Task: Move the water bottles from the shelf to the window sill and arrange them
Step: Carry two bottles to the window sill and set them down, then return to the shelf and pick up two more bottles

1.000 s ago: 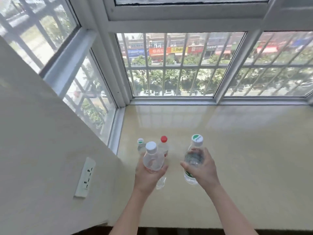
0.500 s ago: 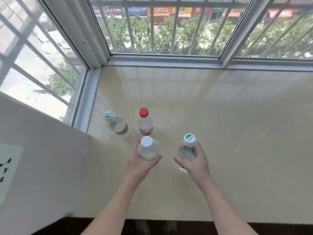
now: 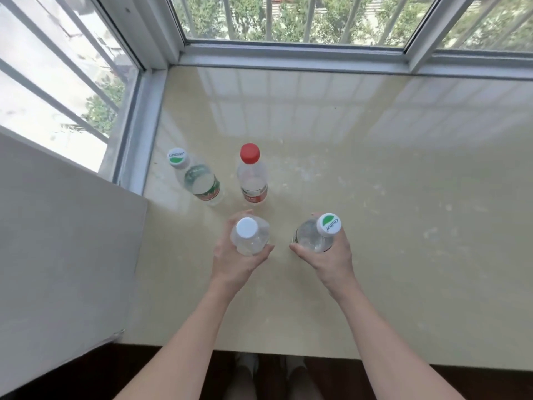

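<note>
My left hand (image 3: 235, 262) grips a clear bottle with a plain white cap (image 3: 250, 236) above the beige window sill (image 3: 375, 197). My right hand (image 3: 331, 258) grips a clear bottle with a green-and-white cap (image 3: 315, 235), a short gap to the right of the first. Two more bottles stand on the sill just beyond my hands: a green-labelled one (image 3: 199, 180) near the left window frame and a red-capped one (image 3: 252, 176) to its right. Whether the held bottles touch the sill is hidden by my hands.
A white wall (image 3: 57, 241) juts in at the left beside the sill. Barred windows (image 3: 288, 18) close off the far side and the left side. The sill's front edge (image 3: 288, 356) runs above a dark floor where my feet show.
The view has tilted down and closer to the sill. Both hands with their bottles have lowered toward the sill, just in front of the two standing bottles.
</note>
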The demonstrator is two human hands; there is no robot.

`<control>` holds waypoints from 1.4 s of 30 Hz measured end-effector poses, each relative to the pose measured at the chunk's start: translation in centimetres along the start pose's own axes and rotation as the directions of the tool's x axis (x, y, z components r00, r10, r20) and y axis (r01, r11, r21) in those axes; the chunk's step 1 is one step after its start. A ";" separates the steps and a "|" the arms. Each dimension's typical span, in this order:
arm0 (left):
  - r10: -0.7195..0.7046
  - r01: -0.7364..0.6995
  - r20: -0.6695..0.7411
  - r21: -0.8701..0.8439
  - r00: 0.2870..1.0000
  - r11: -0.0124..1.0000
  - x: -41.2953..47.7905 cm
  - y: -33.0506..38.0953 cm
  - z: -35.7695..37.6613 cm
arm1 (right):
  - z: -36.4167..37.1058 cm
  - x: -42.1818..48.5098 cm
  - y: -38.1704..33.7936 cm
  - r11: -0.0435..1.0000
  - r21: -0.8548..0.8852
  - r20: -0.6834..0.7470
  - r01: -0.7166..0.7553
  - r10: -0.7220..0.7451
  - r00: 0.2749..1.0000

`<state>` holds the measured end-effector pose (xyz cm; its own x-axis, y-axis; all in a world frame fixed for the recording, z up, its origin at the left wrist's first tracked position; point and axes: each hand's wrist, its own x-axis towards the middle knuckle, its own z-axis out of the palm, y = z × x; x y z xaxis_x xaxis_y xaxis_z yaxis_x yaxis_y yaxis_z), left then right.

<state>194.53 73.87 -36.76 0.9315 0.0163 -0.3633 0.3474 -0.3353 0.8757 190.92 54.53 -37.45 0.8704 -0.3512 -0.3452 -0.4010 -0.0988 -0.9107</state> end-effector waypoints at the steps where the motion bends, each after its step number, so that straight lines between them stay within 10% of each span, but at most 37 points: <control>1: -0.004 0.004 0.004 0.003 1.000 1.000 -0.1 0.0 0.1 | 0.0 -0.1 0.2 1.000 -0.017 0.004 0.006 -0.006 1.000; 17: 0.016 -0.045 0.136 0.213 0.991 0.976 -2.2 0.6 -3.6 | -1.2 -2.2 1.8 0.974 -0.223 0.031 -0.048 0.057 0.998; 27: 0.326 -0.341 0.170 0.730 0.930 0.592 -6.9 7.9 -11.4 | -7.0 -4.0 -9.9 0.601 -0.783 0.124 0.164 -0.107 0.986; 42: 0.741 -0.499 0.169 0.831 0.650 0.247 -8.6 29.8 -13.9 | -11.6 -7.0 -33.2 0.283 -0.886 0.128 0.367 -0.611 0.781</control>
<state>198.35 76.84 -3.08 0.8445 -0.3973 0.3592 -0.4679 -0.8736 0.1336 194.84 49.48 -2.21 0.9616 -0.0948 0.2575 -0.0478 -0.9819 -0.1833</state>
